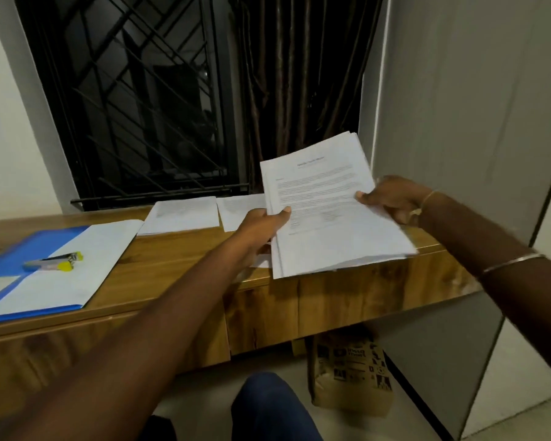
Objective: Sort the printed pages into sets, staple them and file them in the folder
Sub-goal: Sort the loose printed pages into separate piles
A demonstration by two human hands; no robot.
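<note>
A thick stack of printed pages (328,214) is held in the air above the right part of the wooden desk (178,262), tilted so that its printed face is turned up toward the camera. The stack is gripped at its left edge by the left hand (261,229), the thumb laid on the top sheet and the fingers hidden beneath. The right edge is gripped in the same way by the right hand (392,198), with the thumb pressed on top. The sheets are slightly fanned at the lower edge and are not squared. Two smaller piles of pages (182,214) (239,211) are laid side by side at the back of the desk, near the window grille (134,100); the right one is partly hidden by the left hand and the stack. A blue folder (19,246) is spread open at the left end of the desk, with a white sheet (89,281) lying across it. A grey and yellow stapler (53,262) is rested on that sheet. A brown printed paper bag (350,370) is seen on the floor under the desk.
</note>
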